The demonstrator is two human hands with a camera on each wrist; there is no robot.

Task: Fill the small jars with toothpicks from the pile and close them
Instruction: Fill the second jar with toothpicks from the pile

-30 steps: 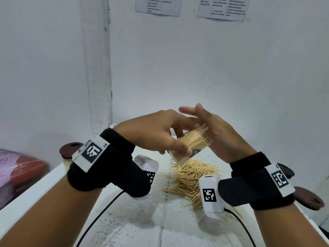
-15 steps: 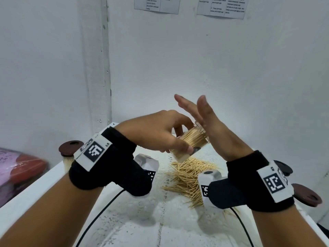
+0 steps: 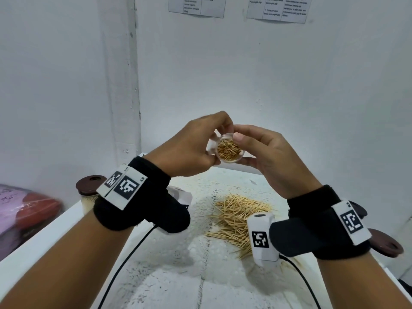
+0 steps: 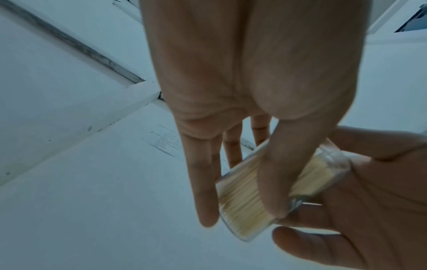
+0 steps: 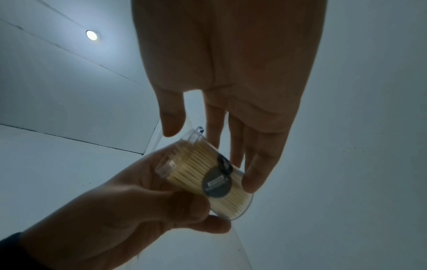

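A small clear jar point(image 3: 229, 150) packed with toothpicks is held up above the table, its open mouth turned toward me. My left hand point(image 3: 200, 148) grips its body from the left, thumb underneath. My right hand point(image 3: 252, 150) pinches the rim from the right, thumb on top and fingers below. In the left wrist view the jar point(image 4: 245, 199) lies across my left fingers point(image 4: 203, 182). In the right wrist view the jar point(image 5: 203, 175) shows a dark round label. The loose toothpick pile point(image 3: 236, 215) lies on the white table point(image 3: 178, 282) below my hands.
A filled jar with a brown lid point(image 3: 90, 186) stands at the table's left edge. Loose brown lids point(image 3: 385, 241) lie at the right edge behind my right wrist. White walls close off the back and left. A pink and red bag point(image 3: 24, 210) lies beyond the left edge.
The jar has been raised and turned so its mouth faces me. My right hand, earlier flat against the protruding toothpick ends, now pinches the rim; the toothpicks sit level inside.
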